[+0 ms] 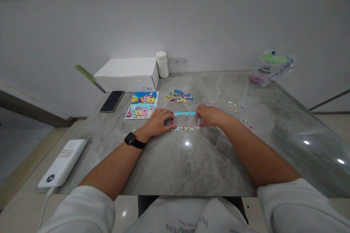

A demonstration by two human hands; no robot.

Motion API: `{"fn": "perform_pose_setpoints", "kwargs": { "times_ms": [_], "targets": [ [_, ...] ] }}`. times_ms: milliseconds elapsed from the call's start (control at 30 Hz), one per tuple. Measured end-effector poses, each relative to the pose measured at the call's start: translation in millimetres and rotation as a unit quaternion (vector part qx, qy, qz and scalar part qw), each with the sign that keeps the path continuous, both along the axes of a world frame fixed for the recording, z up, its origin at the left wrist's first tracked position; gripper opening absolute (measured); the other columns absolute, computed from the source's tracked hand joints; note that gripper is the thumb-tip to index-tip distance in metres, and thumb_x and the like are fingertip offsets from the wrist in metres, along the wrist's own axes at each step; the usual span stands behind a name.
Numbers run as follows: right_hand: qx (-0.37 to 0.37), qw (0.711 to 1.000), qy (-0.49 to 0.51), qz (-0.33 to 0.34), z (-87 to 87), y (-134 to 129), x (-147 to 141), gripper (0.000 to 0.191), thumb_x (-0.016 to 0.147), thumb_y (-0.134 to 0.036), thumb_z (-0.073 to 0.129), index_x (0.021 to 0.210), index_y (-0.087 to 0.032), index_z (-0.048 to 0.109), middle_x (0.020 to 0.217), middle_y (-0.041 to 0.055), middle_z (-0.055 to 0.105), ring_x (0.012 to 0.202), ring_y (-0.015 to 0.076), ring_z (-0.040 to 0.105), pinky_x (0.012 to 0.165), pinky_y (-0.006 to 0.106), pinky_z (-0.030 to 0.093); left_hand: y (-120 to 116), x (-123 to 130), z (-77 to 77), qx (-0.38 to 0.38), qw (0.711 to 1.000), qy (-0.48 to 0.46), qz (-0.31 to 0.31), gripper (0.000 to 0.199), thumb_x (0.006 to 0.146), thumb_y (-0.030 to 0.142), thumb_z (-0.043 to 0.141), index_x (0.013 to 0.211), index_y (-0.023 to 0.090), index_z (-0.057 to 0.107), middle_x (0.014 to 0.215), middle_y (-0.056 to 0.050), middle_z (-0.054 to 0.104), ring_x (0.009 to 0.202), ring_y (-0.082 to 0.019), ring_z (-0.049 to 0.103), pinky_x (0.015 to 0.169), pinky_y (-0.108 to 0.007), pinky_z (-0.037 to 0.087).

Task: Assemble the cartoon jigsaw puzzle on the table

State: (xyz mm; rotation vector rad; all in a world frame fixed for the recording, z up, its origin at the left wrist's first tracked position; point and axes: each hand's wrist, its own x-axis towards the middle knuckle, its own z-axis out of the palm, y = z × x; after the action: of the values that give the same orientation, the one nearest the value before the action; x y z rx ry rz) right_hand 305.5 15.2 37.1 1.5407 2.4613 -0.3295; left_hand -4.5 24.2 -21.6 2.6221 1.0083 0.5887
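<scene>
The rectangular puzzle border (188,128) lies at twelve o'clock from the body, long axis running nine to three, blue strip towards twelve. The left hand (159,121) touches its nine-o'clock end, thumb and fingertips apart; the right hand (210,116) is at three, its grip impossible to tell. Print on the power bank (65,161), at eight, is unreadable.
</scene>
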Motion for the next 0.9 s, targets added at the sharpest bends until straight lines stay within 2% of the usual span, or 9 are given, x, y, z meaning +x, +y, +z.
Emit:
{"fn": "perform_pose_setpoints", "kwargs": {
  "times_ms": [267, 400, 567, 700, 900],
  "targets": [
    [-0.004, 1.0, 0.0, 0.007, 6.7, 0.2, -0.5, 0.029, 0.082, -0.027, 0.085, 0.109, -0.019, 0.079, 0.129, 0.0136, 0.069, 0.11, 0.0274, 0.071, 0.09, 0.031, 0.053, -1.3, -0.6, 2.2, -0.004, 1.0, 0.006, -0.002, 0.032, 0.092, 0.054, 0.076, 0.104, 0.025, 0.072, 0.138, -0.009, 0.07, 0.127, -0.029, 0.062, 0.113, -0.05, 0.044],
    [0.008, 1.0, 0.01, 0.01, 8.1, 2.6, 2.4, 0.031, 0.084, -0.026, 0.084, 0.114, -0.019, 0.079, 0.128, 0.0132, 0.07, 0.112, 0.0267, 0.071, 0.093, 0.031, 0.053, -1.4, -1.0, 2.4, -0.006, 1.0, 0.009, 0.001, 0.032, 0.093, 0.055, 0.076, 0.104, 0.025, 0.072, 0.138, -0.008, 0.07, 0.128, -0.029, 0.062, 0.114, -0.05, 0.043],
    [-0.003, 1.0, -0.009, -0.009, 8.1, -1.1, -1.1, 0.031, 0.083, -0.028, 0.085, 0.113, -0.02, 0.079, 0.128, 0.0133, 0.07, 0.107, 0.0268, 0.072, 0.087, 0.03, 0.053, -2.5, 0.3, 5.0, -0.007, 1.0, 0.009, 0.002, 0.026, 0.096, 0.05, 0.073, 0.104, 0.025, 0.073, 0.137, -0.008, 0.07, 0.127, -0.028, 0.063, 0.112, -0.049, 0.044],
    [0.002, 1.0, -0.007, -0.006, 8.1, -2.2, -3.3, 0.031, 0.083, -0.027, 0.085, 0.113, -0.02, 0.078, 0.129, 0.0138, 0.069, 0.108, 0.0267, 0.072, 0.087, 0.03, 0.053, -1.1, -0.2, 4.4, -0.004, 1.0, 0.002, 0.0, 0.024, 0.098, 0.048, 0.069, 0.105, 0.025, 0.072, 0.137, -0.008, 0.07, 0.127, -0.028, 0.063, 0.112, -0.049, 0.044],
    [0.007, 1.0, 0.004, -0.004, 8.6, 0.9, -0.5, 0.031, 0.085, -0.027, 0.083, 0.114, -0.02, 0.077, 0.128, 0.0138, 0.069, 0.108, 0.0267, 0.071, 0.089, 0.031, 0.052, 1.3, -1.8, 2.6, -0.001, 1.0, -0.003, 0.005, 0.023, 0.1, 0.042, 0.066, 0.114, 0.025, 0.069, 0.128, -0.007, 0.073, 0.12, -0.027, 0.065, 0.109, -0.048, 0.046]
  ]
}}
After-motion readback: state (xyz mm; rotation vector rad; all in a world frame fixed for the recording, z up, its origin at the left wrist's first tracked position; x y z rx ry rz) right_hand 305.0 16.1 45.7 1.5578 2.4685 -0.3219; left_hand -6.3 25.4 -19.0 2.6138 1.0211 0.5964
